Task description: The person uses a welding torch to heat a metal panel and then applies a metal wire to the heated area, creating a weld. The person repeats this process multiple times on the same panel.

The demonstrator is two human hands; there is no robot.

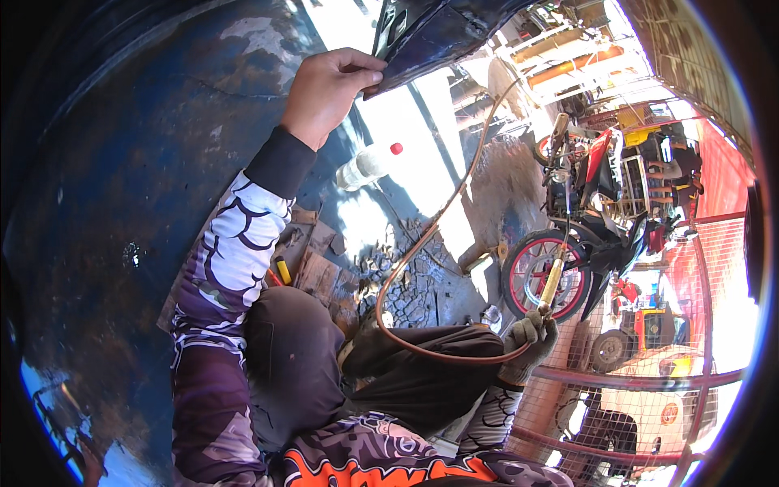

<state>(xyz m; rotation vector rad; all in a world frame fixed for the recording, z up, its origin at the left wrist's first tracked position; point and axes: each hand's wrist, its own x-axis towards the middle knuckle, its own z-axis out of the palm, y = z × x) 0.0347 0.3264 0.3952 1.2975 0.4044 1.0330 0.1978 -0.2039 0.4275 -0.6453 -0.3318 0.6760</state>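
Left hand: bare, arm reaching up; thumb and index fingers nearly together, pinching the edge of the dark panel.
Right hand: gloved, low right, well apart from the left; fingers curled around the near end of the brass-coloured handpiece.
Dark panel: top centre, runs out of view; only its near corner is gripped.
Brass-coloured handpiece: points away from the body, toward the motorcycle side, apart from the panel; its far end is lost in the clutter, can't tell if it's running.
Step in hand: my read, panel edge held or checked by the left while the tool waits off to the side.
Next move: if the tool is to meet the panel, it calls for swinging it across leftward, left fingers clear of the tip, hose free.
Brown hose: loops from the right hand past the knees, then up toward the top right; snag risk, I'd say.
Clear bottle: red-capped, below the panel, near the left wrist.
Wood pieces: by the left knee.
Motorcycle: beyond the handpiece.
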